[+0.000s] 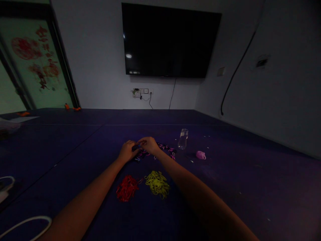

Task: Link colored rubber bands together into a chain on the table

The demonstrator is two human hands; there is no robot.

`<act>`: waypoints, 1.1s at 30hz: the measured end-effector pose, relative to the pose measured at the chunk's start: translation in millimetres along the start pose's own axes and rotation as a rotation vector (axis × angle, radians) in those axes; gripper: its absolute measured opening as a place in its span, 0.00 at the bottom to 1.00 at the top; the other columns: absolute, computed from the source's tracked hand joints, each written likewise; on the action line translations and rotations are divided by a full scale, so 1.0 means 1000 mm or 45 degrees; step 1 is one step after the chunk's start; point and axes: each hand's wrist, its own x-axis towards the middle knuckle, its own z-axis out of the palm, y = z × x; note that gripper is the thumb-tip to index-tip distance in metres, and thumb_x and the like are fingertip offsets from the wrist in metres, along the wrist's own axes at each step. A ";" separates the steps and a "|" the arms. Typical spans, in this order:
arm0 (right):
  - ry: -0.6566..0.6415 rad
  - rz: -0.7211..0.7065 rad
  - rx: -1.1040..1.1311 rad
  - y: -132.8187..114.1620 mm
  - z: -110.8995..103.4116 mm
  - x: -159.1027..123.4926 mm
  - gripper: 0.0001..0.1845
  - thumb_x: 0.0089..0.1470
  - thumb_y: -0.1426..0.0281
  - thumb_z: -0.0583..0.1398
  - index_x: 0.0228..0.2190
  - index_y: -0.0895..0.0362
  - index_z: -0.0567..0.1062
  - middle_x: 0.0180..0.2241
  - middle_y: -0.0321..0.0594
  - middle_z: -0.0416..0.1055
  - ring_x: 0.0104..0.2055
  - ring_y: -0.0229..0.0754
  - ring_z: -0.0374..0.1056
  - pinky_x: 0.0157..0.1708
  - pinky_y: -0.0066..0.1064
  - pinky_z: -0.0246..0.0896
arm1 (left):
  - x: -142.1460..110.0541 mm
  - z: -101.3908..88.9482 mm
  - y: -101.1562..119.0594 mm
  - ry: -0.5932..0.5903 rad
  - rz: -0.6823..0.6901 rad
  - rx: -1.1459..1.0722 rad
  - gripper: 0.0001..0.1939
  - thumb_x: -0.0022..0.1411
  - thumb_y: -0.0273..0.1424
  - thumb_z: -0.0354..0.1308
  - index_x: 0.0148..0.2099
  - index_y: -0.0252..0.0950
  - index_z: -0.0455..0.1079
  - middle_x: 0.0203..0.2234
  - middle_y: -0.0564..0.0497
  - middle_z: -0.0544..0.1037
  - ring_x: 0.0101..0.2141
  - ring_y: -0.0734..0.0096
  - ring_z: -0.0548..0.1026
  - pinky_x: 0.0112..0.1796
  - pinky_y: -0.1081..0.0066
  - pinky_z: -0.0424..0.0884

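Note:
My left hand (128, 150) and my right hand (149, 145) meet over a heap of pink and dark bands (165, 150) on the dark blue table (75, 157). Both have their fingers curled together, pinching a small dark band (136, 147) between them. Closer to me lie a pile of red bands (126, 188) and a pile of yellow bands (157, 183), between my forearms.
A clear plastic bottle (183, 138) stands right of the hands, with a small pink object (200, 155) beside it. A white cable (27, 223) curls at the lower left edge. A dark screen (168, 41) hangs on the far wall.

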 end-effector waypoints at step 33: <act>-0.175 -0.097 -0.315 -0.014 0.004 -0.015 0.27 0.42 0.84 0.56 0.45 0.55 0.76 0.34 0.36 0.78 0.37 0.36 0.73 0.35 0.22 0.62 | 0.000 -0.004 -0.002 0.254 -0.357 -0.115 0.02 0.52 0.26 0.55 0.30 0.35 0.69 0.25 0.51 0.74 0.28 0.70 0.72 0.33 0.72 0.66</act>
